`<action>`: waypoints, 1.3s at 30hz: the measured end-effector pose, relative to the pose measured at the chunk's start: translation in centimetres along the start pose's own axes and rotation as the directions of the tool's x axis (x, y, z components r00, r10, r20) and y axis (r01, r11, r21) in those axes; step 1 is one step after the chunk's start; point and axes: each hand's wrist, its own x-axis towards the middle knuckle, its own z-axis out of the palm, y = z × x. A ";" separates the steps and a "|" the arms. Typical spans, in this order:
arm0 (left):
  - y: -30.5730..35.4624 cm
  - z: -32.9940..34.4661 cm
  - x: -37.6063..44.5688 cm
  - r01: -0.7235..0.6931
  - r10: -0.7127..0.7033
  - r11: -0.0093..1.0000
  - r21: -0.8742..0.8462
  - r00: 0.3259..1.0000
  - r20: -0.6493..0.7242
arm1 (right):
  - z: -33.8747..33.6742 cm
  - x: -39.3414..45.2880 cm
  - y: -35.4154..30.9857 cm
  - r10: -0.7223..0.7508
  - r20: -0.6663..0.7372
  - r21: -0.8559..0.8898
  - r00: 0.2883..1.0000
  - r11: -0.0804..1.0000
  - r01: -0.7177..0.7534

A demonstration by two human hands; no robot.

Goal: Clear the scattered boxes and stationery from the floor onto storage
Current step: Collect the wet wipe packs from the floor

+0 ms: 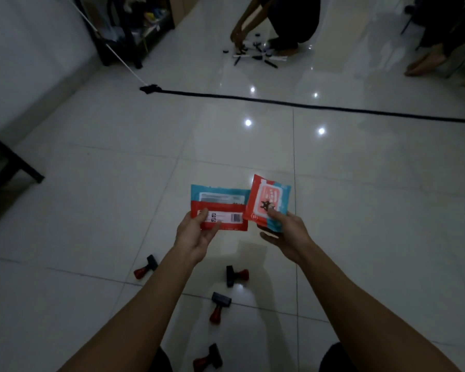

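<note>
My left hand [196,233] pinches a flat red and teal packet [220,205] by its lower left corner, back side up with a barcode showing. Beside it, my right hand [286,232] holds a second red and teal packet [266,202], front side up, thumb on its lower edge. Both packets are held above the white tiled floor. Below my arms, several red-handled black stamps lie scattered on the tiles, among them the left stamp [145,267], the middle stamp [236,275] and the lower stamp [220,306].
A black strip [306,104] runs across the floor ahead. Beyond it a crouching person [279,20] handles black and white markers [255,53] on the tiles. A dark shelf unit [134,25] stands at the back left, a black frame [14,159] at the left edge.
</note>
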 end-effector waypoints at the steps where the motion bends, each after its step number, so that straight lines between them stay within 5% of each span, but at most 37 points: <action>1: 1.4 0.5 -1.6 -0.037 0.037 0.999 -0.007 0.999 -0.020 | 1.0 -1.4 -1.4 0.012 0.001 -0.020 1.000 1.000 -0.012; 14: 22.7 8.4 -29.1 -0.184 0.156 0.981 -0.063 0.937 -0.313 | 14.7 -24.1 -23.6 0.190 0.202 -0.165 0.961 0.974 -0.158; 18: 26.7 8.6 -37.3 -0.229 0.278 0.959 0.168 0.879 -0.388 | 18.3 -30.5 -27.4 0.232 0.242 -0.208 0.942 0.961 -0.183; 26: 32.7 2.7 -48.5 -0.381 0.469 0.883 0.274 0.752 -0.464 | 26.5 -38.4 -30.1 0.280 0.384 -0.321 0.880 0.934 -0.158; 29: 34.9 -1.0 -51.2 -0.404 0.441 0.894 0.195 0.712 -0.547 | 30.5 -40.4 -29.5 0.285 0.423 -0.355 0.860 0.926 -0.132; 32: 37.1 -5.1 -53.2 -0.452 0.379 0.892 0.022 0.719 -0.583 | 35.0 -42.4 -28.6 0.285 0.462 -0.380 0.840 0.919 -0.103; 39: 42.3 -14.3 -58.0 -0.466 0.377 0.884 -0.032 0.753 -0.539 | 46.4 -47.2 -26.1 0.232 0.562 -0.390 0.794 0.921 0.006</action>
